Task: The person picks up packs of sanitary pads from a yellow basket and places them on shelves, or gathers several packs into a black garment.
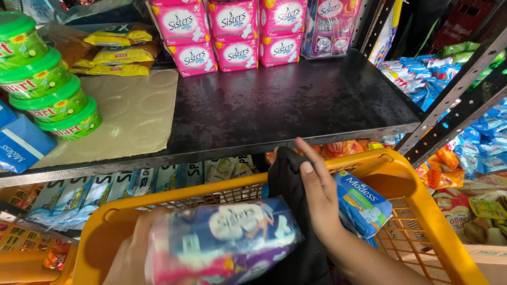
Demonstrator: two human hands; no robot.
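Observation:
My left hand [125, 261] is low in the view, shut on a blurred soft pack [227, 237] in blue, white, pink and purple, held over the near side of a yellow plastic basket [422, 211]. My right hand [317, 195] reaches in from the lower right. Its fingers are closed over a black cloth [288, 177] that hangs over the basket's far rim. A blue pack with green and orange print [362, 203] lies in the basket just right of that hand.
A dark shelf board [274, 100] runs above the basket, with pink packs [232, 26] stacked at its back. On the left are a beige mat [132, 111], stacked green tubs [47, 89] and yellow packets [119, 53]. A slanted perforated metal strut [454, 100] stands at right.

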